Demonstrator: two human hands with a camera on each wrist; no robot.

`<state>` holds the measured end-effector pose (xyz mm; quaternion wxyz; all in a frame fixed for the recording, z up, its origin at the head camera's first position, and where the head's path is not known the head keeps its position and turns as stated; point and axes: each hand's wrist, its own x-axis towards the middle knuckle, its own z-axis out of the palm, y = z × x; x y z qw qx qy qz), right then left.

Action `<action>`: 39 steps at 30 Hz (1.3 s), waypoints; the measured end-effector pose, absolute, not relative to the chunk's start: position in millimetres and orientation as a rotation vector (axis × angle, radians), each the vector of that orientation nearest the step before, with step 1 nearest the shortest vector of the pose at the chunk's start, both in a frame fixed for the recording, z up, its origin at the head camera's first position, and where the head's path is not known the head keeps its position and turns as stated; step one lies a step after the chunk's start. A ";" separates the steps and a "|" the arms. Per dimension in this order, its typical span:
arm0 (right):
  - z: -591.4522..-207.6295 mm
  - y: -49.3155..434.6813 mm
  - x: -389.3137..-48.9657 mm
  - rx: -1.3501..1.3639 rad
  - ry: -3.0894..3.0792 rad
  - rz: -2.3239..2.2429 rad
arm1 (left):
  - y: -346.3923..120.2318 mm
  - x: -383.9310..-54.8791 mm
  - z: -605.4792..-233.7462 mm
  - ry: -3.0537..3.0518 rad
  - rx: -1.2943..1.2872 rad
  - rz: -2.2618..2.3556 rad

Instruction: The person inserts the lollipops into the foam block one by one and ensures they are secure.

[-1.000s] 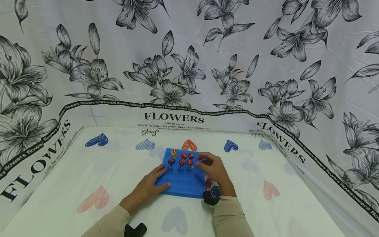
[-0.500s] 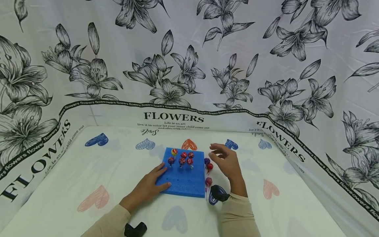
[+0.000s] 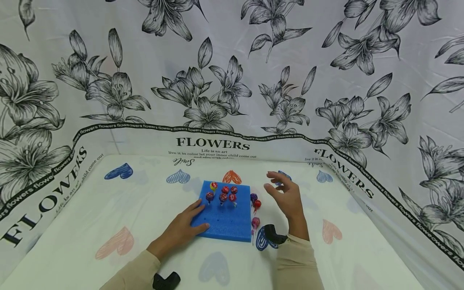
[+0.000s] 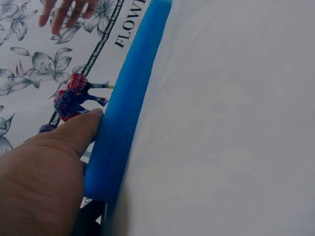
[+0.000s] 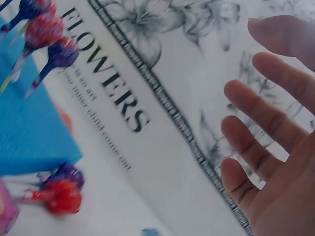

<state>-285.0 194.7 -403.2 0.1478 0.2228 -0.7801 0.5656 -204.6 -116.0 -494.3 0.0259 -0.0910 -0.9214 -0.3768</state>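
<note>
A blue foam block (image 3: 222,221) lies flat on the table, with several wrapped lollipops (image 3: 223,197) standing by their sticks in its far half. Small holes dot its near half. My left hand (image 3: 181,225) rests against the block's left side, fingers extended; in the left wrist view the thumb (image 4: 81,130) lies at its edge. To the right of the block, my right hand (image 3: 288,197) is raised with fingers spread and slightly bent, holding nothing. Between that hand and the block lie a purple lollipop (image 3: 253,197), a red one (image 3: 257,204) and a pink one (image 3: 255,222).
A white cloth printed with hearts (image 3: 114,243) covers the table. Behind it rises a curtain (image 3: 232,100) with black lilies and the word FLOWERS. Black wrist-camera mounts (image 3: 274,234) sit at both forearms.
My right hand has moved away from the block's right side, further right, uncovering the lollipops lying there. The left hand and the block have stayed put.
</note>
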 end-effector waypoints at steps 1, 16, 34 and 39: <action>-408.0 195.1 -288.5 0.615 -2.274 1.633 | -116.1 -204.9 -494.3 -2.846 -0.280 -1.169; -475.9 192.9 -327.9 0.275 -2.550 1.672 | -118.5 -206.8 -498.2 -2.825 -0.304 -1.146; -494.8 181.0 -335.3 0.154 -2.747 1.476 | -114.5 -206.6 -495.2 -2.848 -0.283 -1.139; -492.8 178.6 -333.7 0.132 -2.745 1.451 | -114.6 -205.4 -495.5 -2.844 -0.289 -1.145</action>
